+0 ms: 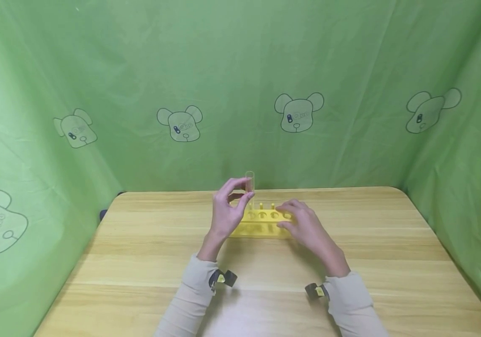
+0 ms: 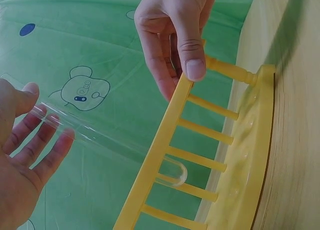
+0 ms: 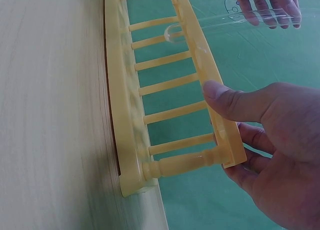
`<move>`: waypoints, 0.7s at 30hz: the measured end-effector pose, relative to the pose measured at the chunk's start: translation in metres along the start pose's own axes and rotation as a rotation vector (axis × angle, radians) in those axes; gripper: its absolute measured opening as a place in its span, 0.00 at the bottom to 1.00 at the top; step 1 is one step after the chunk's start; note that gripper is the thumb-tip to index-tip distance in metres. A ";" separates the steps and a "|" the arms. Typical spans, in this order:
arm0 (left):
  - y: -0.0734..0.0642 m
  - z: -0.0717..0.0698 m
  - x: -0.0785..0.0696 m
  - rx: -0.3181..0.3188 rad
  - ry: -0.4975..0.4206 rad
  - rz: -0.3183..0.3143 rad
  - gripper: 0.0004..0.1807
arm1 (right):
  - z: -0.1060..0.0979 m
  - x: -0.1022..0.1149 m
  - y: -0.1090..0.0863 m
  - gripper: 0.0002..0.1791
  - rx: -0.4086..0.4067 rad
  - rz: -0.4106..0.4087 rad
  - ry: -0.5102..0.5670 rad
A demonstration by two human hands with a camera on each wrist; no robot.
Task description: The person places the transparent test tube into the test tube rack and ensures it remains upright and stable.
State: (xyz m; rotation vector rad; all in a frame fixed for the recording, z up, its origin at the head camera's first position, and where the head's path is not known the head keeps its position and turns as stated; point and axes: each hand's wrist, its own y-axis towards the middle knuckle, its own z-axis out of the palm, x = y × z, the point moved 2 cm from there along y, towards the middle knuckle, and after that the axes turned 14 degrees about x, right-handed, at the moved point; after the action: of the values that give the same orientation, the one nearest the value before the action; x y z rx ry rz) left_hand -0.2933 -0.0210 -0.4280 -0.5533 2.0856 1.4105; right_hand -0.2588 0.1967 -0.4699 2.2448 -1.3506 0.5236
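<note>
A clear glass test tube stands upright between the thumb and fingers of my left hand. Its rounded lower end reaches through a hole in the top bar of the yellow test tube rack, short of the base in both wrist views. My right hand grips the right end of that top bar, thumb on the near side and fingers behind. Several round holes and short pegs show on the rack, and no other tube is in it.
The rack stands on a light wooden table, toward its far edge. Green cloth printed with bear heads hangs behind and along both sides. Each wrist wears a small black camera, such as the left one.
</note>
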 end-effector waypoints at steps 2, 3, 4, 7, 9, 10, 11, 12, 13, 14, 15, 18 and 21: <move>-0.001 0.000 0.001 0.002 0.000 -0.002 0.19 | 0.000 0.000 0.000 0.24 0.001 -0.001 0.002; -0.001 0.000 0.002 0.004 -0.001 -0.001 0.19 | 0.000 0.000 0.000 0.24 0.001 -0.002 0.002; -0.002 0.000 0.002 0.006 -0.004 0.000 0.19 | 0.000 0.000 0.000 0.24 0.001 -0.001 0.002; -0.002 0.000 0.003 0.012 -0.008 0.004 0.19 | 0.000 0.000 0.000 0.24 0.002 -0.001 -0.001; -0.003 0.000 0.004 0.015 -0.010 0.004 0.19 | 0.000 0.001 0.000 0.24 0.002 0.001 -0.002; -0.003 0.000 0.004 0.015 -0.010 0.002 0.19 | 0.000 0.001 0.000 0.24 0.002 0.002 -0.002; -0.003 0.000 0.004 0.015 -0.010 0.000 0.19 | 0.000 0.001 0.000 0.24 0.002 0.002 -0.002; -0.003 -0.001 0.003 0.015 -0.011 -0.004 0.19 | -0.001 0.001 0.000 0.24 0.001 0.002 -0.001; -0.003 -0.001 0.003 0.015 -0.012 -0.005 0.19 | -0.001 0.001 0.000 0.24 0.001 0.002 0.000; -0.003 -0.001 0.003 0.015 -0.013 -0.006 0.19 | -0.001 0.001 0.000 0.24 0.000 0.002 0.000; -0.003 -0.001 0.003 0.015 -0.014 -0.007 0.19 | -0.001 0.001 0.000 0.24 0.000 0.001 0.000; -0.003 -0.001 0.004 0.016 -0.017 -0.012 0.19 | -0.001 0.001 0.000 0.24 0.000 0.001 0.000; -0.004 -0.001 0.005 0.017 -0.018 -0.019 0.18 | -0.001 0.001 0.000 0.24 0.001 0.000 -0.001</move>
State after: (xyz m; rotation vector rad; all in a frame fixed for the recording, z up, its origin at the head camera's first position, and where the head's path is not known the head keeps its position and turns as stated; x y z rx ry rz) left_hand -0.2947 -0.0232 -0.4333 -0.5496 2.0712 1.3805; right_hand -0.2579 0.1965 -0.4687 2.2463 -1.3510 0.5229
